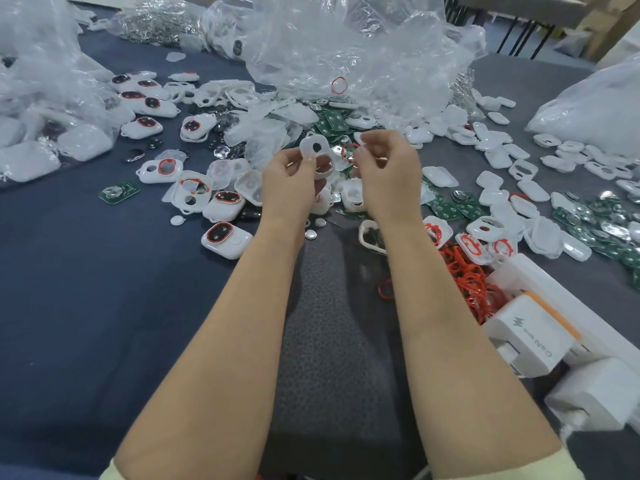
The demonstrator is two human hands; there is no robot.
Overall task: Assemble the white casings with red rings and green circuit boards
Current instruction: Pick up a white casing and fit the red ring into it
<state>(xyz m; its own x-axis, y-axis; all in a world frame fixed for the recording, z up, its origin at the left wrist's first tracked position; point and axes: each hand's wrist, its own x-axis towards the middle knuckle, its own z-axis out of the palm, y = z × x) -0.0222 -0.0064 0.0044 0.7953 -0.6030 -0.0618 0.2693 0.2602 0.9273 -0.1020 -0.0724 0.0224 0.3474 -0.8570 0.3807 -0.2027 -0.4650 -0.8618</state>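
Note:
My left hand [289, 180] holds a white casing [317, 155] upright above the table, its two holes facing me. My right hand [386, 168] is raised beside it with fingers curled, pinching a red ring [348, 152] close to the casing's right edge. Green circuit boards [332, 124] lie in a heap just beyond the hands, and one lone board [119, 192] lies at the left. A pile of loose red rings [467, 275] sits by my right forearm. Several finished casings with red rings [227, 237] lie at the left.
Crumpled clear plastic bags [346, 46] fill the back and left of the dark table [86, 289]. White casing halves [502, 157] are scattered at the right. White chargers and a power strip [540, 334] sit at the near right. A metal disc [311, 233] lies between my wrists.

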